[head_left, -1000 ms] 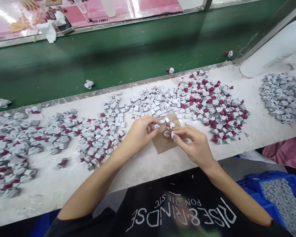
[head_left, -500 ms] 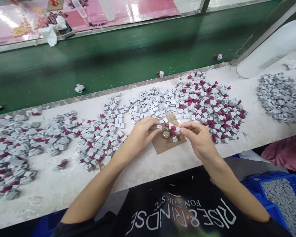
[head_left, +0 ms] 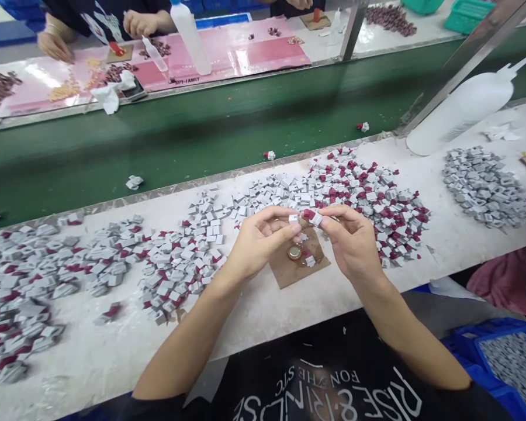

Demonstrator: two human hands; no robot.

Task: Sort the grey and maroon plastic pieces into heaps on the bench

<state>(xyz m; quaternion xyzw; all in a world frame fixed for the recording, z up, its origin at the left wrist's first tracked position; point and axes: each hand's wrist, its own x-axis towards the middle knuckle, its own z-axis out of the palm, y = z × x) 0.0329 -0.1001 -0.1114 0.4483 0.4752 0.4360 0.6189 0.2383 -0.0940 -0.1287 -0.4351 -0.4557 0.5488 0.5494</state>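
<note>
Over a brown cardboard piece (head_left: 284, 273), my left hand (head_left: 263, 237) pinches a small white piece (head_left: 293, 219) between thumb and fingertips. Close beside it, my right hand (head_left: 349, 237) grips a dark-red and white piece (head_left: 312, 217). A small gap separates the two held pieces. On the cardboard sit a round metal cap (head_left: 294, 252) and a few small white pieces. Behind my hands lies a heap of white pieces (head_left: 280, 190), which runs into a mixed red and white heap (head_left: 363, 187) on the right.
More grey, white and red pieces (head_left: 170, 275) spread leftward. A grey heap (head_left: 484, 184) and a large white bottle (head_left: 464, 111) are at the right. A green channel (head_left: 201, 143) runs behind the table; people's hands show across it. Blue bins (head_left: 486, 345) stand lower right.
Both held pieces have been raised off the cardboard, with my hands closer together. The view has tilted up, showing people across the channel.
</note>
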